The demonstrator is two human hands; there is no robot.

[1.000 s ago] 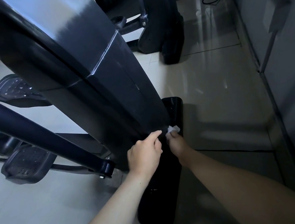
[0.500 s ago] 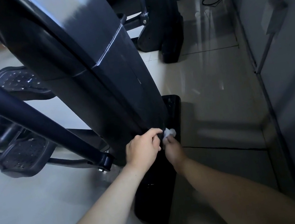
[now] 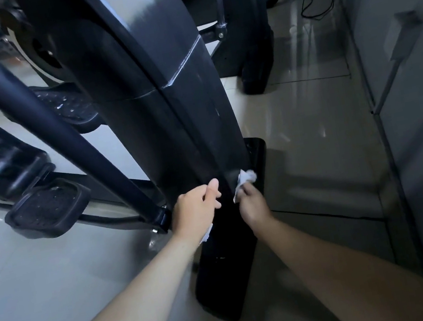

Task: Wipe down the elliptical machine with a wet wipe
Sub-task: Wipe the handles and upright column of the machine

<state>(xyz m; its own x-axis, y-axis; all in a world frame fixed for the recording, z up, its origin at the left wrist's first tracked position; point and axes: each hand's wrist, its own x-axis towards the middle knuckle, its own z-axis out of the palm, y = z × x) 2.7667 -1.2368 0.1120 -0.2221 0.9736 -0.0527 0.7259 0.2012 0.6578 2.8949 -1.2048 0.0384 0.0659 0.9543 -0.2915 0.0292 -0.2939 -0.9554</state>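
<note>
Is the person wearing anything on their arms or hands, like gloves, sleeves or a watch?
No. The left arm and the right arm are bare as far as the picture reaches, with no sleeves in view. The left hand and the right hand have no gloves, and no watch, band or ring shows.

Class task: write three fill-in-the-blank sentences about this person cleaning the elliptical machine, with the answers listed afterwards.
The right hand pinches a crumpled ____ wet wipe.
A foot pedal lies to the ____ of the left hand.
The elliptical machine stands on a glossy tiled ____.
Missing words: white; left; floor.
</note>
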